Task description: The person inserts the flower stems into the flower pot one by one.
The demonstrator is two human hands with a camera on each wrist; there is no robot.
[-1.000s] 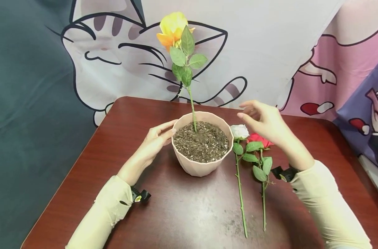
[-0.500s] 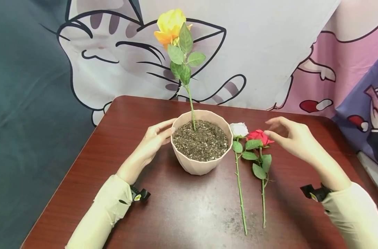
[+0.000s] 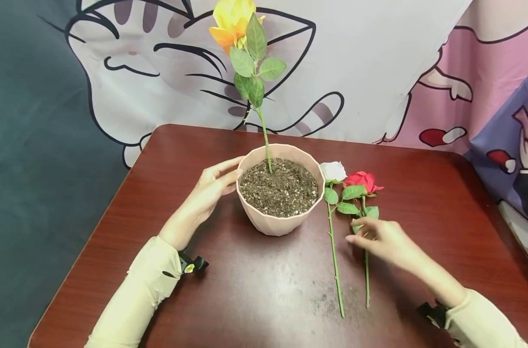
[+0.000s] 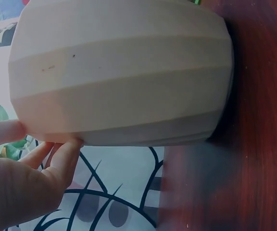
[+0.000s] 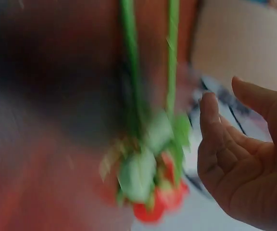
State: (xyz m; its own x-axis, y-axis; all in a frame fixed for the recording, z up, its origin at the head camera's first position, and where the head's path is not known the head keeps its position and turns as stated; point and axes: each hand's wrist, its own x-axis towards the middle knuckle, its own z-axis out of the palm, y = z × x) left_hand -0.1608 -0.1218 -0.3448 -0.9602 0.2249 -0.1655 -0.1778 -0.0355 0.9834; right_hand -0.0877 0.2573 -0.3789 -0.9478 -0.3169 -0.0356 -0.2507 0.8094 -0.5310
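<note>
A pale pink faceted flower pot [image 3: 274,224] full of dark soil [image 3: 281,188] stands on the table. In the soil a yellow-orange rose [image 3: 234,26] stands upright, tilted slightly left. My left hand [image 3: 207,191] holds the pot at its left side, thumb at the rim and fingertips on the wall in the left wrist view. My right hand [image 3: 388,241] hovers over the stem of a red rose [image 3: 363,182], whose lower leaves it partly hides. The right wrist view shows thumb and fingers apart with nothing between them. Left of that flower lies a white rose [image 3: 333,172].
The reddish-brown wooden table [image 3: 255,290] has rounded far corners. Behind it hangs a cloth backdrop [image 3: 368,63] with a cartoon cat. Both cut roses lie right of the pot, stems toward the near edge. A dark camera is strapped at each wrist.
My right hand has swung from beside the pot to the right, then down toward the red rose's stem. The left hand stays at the pot. The head view has tipped slightly downward.
</note>
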